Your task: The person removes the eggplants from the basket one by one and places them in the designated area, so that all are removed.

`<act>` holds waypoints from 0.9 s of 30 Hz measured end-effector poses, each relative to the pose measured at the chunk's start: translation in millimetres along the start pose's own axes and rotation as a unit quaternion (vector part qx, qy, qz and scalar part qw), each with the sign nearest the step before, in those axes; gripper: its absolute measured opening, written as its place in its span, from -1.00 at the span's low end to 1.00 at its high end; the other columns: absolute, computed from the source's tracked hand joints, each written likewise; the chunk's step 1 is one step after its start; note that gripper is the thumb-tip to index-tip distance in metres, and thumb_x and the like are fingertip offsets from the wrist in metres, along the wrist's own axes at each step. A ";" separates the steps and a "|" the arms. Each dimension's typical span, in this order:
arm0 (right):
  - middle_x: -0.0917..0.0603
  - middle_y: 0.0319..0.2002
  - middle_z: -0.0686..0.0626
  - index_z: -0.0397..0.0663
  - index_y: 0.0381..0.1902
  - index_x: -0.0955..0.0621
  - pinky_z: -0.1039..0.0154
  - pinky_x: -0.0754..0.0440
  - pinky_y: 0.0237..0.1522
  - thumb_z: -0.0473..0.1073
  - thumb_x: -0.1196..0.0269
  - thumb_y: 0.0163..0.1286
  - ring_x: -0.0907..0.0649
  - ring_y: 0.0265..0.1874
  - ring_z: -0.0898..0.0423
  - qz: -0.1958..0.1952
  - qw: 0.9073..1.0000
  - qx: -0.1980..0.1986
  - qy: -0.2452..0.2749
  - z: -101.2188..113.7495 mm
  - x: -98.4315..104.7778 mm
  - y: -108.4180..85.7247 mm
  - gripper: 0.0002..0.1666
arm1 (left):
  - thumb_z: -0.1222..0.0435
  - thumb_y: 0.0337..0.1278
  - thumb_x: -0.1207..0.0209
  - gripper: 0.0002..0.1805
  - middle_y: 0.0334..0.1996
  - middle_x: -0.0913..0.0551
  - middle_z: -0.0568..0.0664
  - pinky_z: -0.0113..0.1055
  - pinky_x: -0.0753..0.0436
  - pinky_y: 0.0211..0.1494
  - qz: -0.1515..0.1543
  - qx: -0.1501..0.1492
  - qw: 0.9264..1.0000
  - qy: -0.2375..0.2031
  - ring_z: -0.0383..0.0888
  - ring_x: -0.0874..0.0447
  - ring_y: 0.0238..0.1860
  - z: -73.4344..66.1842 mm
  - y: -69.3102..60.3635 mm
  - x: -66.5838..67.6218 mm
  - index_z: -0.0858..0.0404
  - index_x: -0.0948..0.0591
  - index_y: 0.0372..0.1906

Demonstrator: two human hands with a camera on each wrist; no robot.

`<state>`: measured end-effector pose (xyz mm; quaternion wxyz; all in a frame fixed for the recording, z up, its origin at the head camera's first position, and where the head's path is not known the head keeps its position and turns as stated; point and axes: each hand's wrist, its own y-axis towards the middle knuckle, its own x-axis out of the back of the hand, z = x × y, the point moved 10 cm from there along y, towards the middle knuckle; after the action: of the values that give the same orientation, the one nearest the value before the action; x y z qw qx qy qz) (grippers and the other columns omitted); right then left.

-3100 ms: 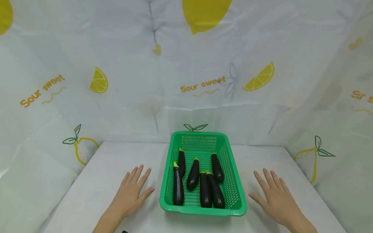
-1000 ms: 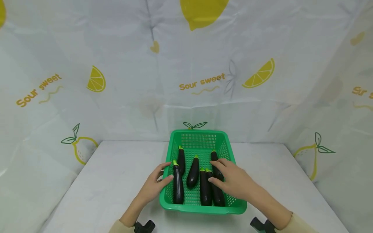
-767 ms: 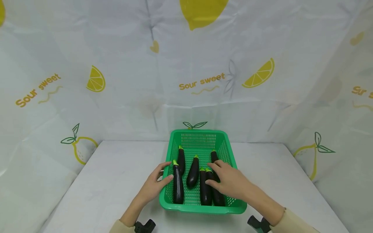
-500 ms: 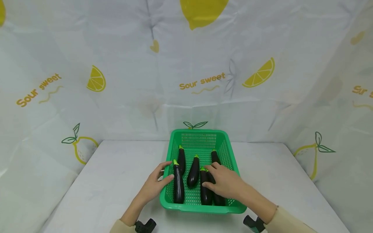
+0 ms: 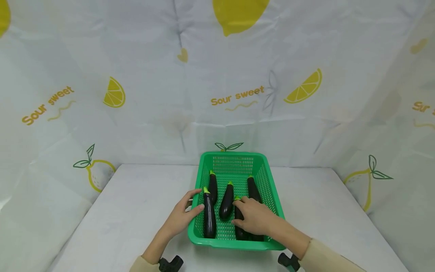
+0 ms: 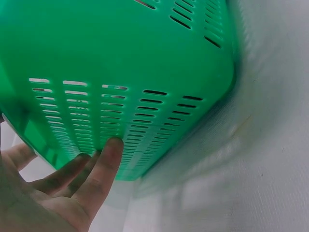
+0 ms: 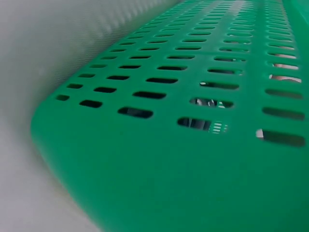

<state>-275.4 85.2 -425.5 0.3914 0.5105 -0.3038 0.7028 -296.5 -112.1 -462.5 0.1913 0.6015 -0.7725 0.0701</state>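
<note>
Reaching into the green basket [image 5: 234, 244], the right hand [image 5: 256, 217] straddles an eggplant [image 5: 241, 235] by the basket's near edge, right of its middle; thumb and forefinger stand apart there, and whether they grip it cannot be told. Its green cap points to the far edge, its rounded end to the near one, its long axis almost parallel to the basket's long sides. Toward the near right corner lies a second eggplant [image 5: 257, 237], mostly hidden by the hand. A central eggplant [image 5: 226, 202] slants slightly, cap toward the far right corner. The left hand [image 5: 180, 217] grips the basket's left rim: the head view shows thumb and forefinger over it, while the left wrist view reveals other fingers at the slotted outer wall. The right wrist view fills with slotted outer wall, dark and pale scraps showing through. The basket stands on a white bench [image 5: 102, 226].
</note>
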 end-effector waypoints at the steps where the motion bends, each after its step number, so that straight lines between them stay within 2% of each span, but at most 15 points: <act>1: -0.63 0.09 -0.21 -0.21 0.26 -0.58 -0.15 -0.69 -0.09 0.09 -0.43 0.32 -0.65 0.02 -0.18 0.003 1.000 -0.001 -0.001 0.3 -1.2 0.7 -0.31 | 0.13 0.45 -0.20 -0.40 0.36 -0.44 0.19 0.09 -0.69 0.04 0.000 0.000 1.000 0.000 0.29 -0.44 0.33 0.0 0.1 0.0 0.06 -0.35 0.49; 6: -0.62 0.06 -0.27 -0.24 0.24 -0.59 -0.18 -0.65 -0.02 0.07 -0.47 0.26 -0.63 0.03 -0.23 0.009 1.000 -0.001 -0.004 2.9 -3.6 4.3 -0.29 | 0.13 0.45 -0.20 -0.40 0.37 -0.44 0.18 0.09 -0.69 0.05 0.000 0.004 1.000 0.001 0.29 -0.44 0.33 0.8 0.3 -0.4 0.04 -0.35 0.49; 16: -0.63 0.04 -0.28 -0.14 0.21 -0.62 -0.18 -0.67 -0.06 0.10 -0.48 0.25 -0.63 0.04 -0.23 0.047 0.999 -0.014 0.020 0.0 -19.1 11.3 -0.33 | 0.12 0.46 -0.19 -0.40 0.39 -0.41 0.21 0.13 -0.68 0.04 0.003 0.005 1.000 0.007 0.33 -0.42 0.34 -0.5 0.8 -1.6 0.04 -0.34 0.50; 23: -0.65 -0.02 -0.23 -0.11 0.17 -0.64 -0.16 -0.66 -0.07 0.03 -0.49 0.22 -0.64 -0.02 -0.20 0.040 0.999 -0.010 0.031 -0.7 -22.3 12.9 -0.39 | 0.13 0.46 -0.19 -0.41 0.38 -0.42 0.21 0.15 -0.67 0.05 0.000 0.005 1.000 0.011 0.31 -0.43 0.33 -1.3 0.0 -1.1 0.04 -0.34 0.50; 27: -0.64 -0.05 -0.23 -0.10 0.15 -0.63 -0.16 -0.65 -0.14 -0.05 -0.49 0.20 -0.65 -0.14 -0.14 0.027 0.998 -0.020 0.052 -2.4 -17.5 12.1 -0.42 | 0.14 0.45 -0.20 -0.41 0.38 -0.43 0.21 0.16 -0.67 0.05 -0.004 0.006 1.000 0.009 0.32 -0.43 0.33 -2.1 -1.3 0.3 0.05 -0.36 0.49</act>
<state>-284.0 76.8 -443.3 0.3979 0.4572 -0.3108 0.7322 -294.9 -112.0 -460.6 0.1948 0.6050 -0.7679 0.0797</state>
